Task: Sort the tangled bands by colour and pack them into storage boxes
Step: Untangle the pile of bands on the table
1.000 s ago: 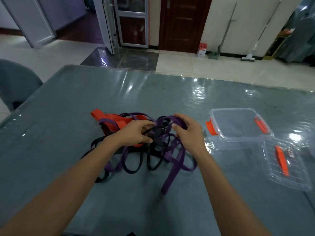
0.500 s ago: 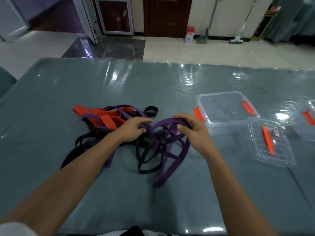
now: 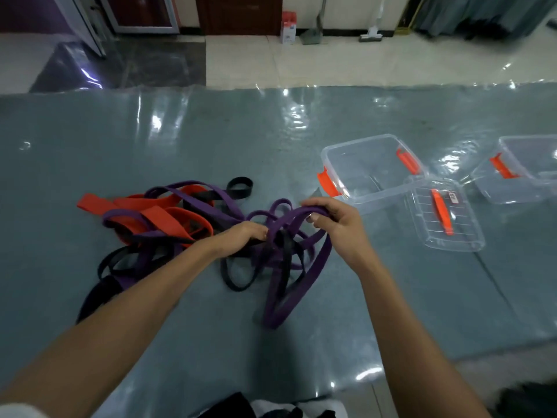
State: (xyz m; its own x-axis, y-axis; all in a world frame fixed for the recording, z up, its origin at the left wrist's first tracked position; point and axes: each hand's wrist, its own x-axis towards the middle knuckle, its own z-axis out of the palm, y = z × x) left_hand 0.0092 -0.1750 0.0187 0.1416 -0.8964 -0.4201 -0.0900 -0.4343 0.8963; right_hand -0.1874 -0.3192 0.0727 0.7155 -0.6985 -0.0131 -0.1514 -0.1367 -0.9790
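Both hands grip flat rubbery bands: right hand (image 3: 337, 224) w/ purple loop (image 3: 301, 267), left hand (image 3: 245, 235) in tangle (image 3: 168, 224).

right hand (image 3: 337, 227) grips purple band (image 3: 301, 267) | left hand (image 3: 244, 236) in band tangle (image 3: 168, 224)

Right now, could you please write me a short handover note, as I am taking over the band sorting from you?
Right hand grips a purple band lifted from the tangle. Left hand holds the knot where purple and black cross. Orange bands lie on the left, unsorted. The open box, its lid leaning against it, and a second box stand right; neither shows a band inside. Done: nothing packed. Left: free each colour, pack, close.
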